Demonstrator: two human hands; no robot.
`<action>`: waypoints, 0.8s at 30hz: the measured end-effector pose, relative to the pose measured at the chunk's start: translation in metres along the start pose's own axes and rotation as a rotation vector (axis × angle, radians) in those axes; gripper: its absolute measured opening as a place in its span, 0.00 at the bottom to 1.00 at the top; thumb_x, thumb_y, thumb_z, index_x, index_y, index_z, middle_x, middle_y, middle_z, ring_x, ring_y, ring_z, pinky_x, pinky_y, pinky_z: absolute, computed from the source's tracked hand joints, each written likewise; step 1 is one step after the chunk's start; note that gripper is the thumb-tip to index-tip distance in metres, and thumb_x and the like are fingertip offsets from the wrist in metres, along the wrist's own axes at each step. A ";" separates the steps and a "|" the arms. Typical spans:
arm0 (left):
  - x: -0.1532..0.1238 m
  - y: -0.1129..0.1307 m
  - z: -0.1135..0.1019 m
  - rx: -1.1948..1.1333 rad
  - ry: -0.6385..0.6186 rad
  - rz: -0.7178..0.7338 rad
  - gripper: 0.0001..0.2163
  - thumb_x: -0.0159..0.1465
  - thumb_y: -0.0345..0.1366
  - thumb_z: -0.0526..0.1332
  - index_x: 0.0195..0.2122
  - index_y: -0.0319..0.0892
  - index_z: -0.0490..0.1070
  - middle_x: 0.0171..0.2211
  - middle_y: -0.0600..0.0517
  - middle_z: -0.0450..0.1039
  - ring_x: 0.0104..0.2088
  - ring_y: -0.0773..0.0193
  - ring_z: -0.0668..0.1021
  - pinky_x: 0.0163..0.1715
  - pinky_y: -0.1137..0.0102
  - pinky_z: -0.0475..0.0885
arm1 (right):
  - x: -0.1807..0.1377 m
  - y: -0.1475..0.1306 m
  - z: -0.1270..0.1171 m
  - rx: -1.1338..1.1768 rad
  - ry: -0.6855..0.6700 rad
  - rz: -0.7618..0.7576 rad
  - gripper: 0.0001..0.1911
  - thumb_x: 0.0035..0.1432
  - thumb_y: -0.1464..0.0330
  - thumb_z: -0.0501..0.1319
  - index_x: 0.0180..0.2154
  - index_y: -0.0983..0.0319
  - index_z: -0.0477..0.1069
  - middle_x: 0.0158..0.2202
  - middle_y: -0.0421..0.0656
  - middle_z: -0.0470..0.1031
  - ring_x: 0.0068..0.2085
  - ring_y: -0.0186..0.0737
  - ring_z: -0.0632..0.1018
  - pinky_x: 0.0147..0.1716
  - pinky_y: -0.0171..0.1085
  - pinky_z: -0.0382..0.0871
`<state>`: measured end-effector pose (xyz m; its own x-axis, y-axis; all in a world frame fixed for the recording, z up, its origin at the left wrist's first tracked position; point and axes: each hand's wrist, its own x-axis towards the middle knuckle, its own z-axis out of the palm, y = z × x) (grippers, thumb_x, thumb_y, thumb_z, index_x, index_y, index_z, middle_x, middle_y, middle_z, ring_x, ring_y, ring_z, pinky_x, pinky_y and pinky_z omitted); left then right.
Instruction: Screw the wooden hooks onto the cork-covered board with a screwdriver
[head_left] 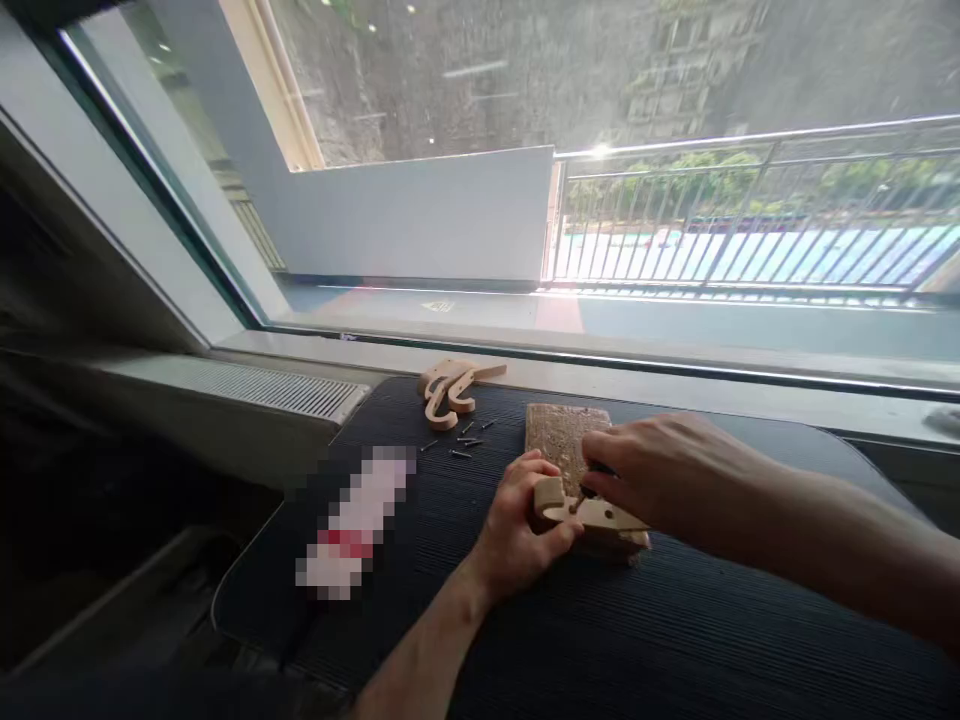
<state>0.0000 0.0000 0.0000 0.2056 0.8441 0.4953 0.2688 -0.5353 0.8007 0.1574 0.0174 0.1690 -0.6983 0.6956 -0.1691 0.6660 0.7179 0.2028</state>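
My left hand [521,515] is closed on the curled end of a pale wooden hook [598,515], with its thumb along the near edge. The hook lies on a rough, brownish wood block [559,432], and a dark hole shows in its flat part. My right hand [656,465] is wrapped round the dark handle of a screwdriver [586,490]. Its shaft slants down to the hook, close to my left thumb; the tip is too small to make out clearly.
Several more wooden hooks [450,385] lie together at the table's far edge. Several dark screws [466,442] are scattered in front of them. A blurred-out pinkish item [367,520] rests at the left on the black table [712,640]. Beyond is a window sill [652,385].
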 end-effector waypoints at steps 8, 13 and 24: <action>0.000 -0.004 -0.003 -0.014 0.024 -0.021 0.18 0.50 0.30 0.68 0.42 0.44 0.68 0.48 0.49 0.67 0.58 0.53 0.63 0.58 0.57 0.60 | 0.016 -0.022 -0.004 0.076 0.068 0.155 0.11 0.62 0.67 0.51 0.33 0.63 0.70 0.28 0.45 0.77 0.30 0.41 0.78 0.23 0.33 0.56; -0.002 -0.002 -0.004 -0.029 0.044 0.006 0.18 0.49 0.31 0.68 0.41 0.43 0.69 0.48 0.48 0.67 0.58 0.53 0.64 0.58 0.57 0.61 | 0.014 -0.023 -0.004 0.062 0.098 0.327 0.20 0.64 0.64 0.46 0.32 0.65 0.72 0.30 0.51 0.78 0.31 0.44 0.79 0.24 0.34 0.60; 0.000 0.006 -0.005 -0.018 0.044 0.005 0.18 0.50 0.29 0.66 0.43 0.44 0.68 0.47 0.48 0.69 0.58 0.53 0.63 0.58 0.55 0.60 | -0.006 -0.017 -0.030 0.131 -0.064 0.088 0.08 0.50 0.75 0.58 0.30 0.62 0.76 0.30 0.45 0.79 0.34 0.41 0.78 0.28 0.33 0.62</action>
<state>-0.0033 -0.0035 0.0065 0.1657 0.8420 0.5134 0.2507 -0.5395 0.8038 0.1423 -0.0001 0.1954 -0.6206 0.7531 -0.2184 0.7551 0.6490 0.0924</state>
